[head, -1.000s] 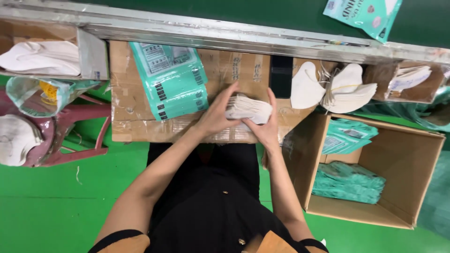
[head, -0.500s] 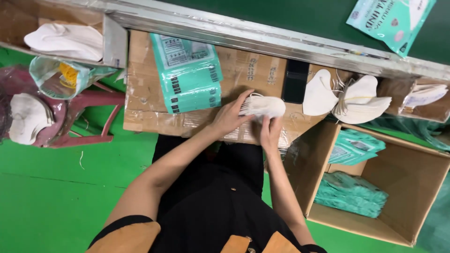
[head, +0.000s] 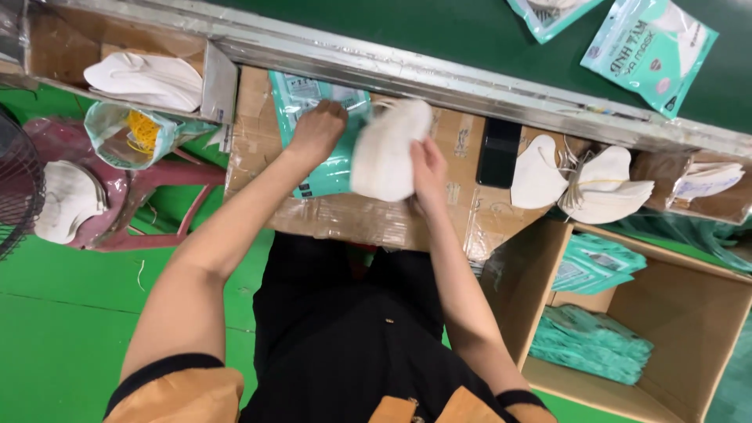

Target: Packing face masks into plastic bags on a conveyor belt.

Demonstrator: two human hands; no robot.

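Observation:
My right hand [head: 428, 166] grips a stack of white face masks [head: 385, 150], held upright above the cardboard work surface [head: 352, 215]. My left hand [head: 316, 131] rests on a stack of teal plastic pouches [head: 321, 176] lying on that cardboard, fingers on the top pouch; whether it pinches the pouch is unclear. The mask stack sits just right of my left hand and partly covers the pouches.
A black phone [head: 497, 152] and more white masks [head: 595, 184] lie to the right. An open carton [head: 674, 313] at lower right holds teal packs. Filled teal packs [head: 648, 43] lie on the dark green belt. Left: a box of masks [head: 145, 78], a red stool [head: 133, 204].
Both hands held the mask stack flat on the cardboard. Now my right hand alone has lifted it upright, and my left hand has moved left onto the teal pouches.

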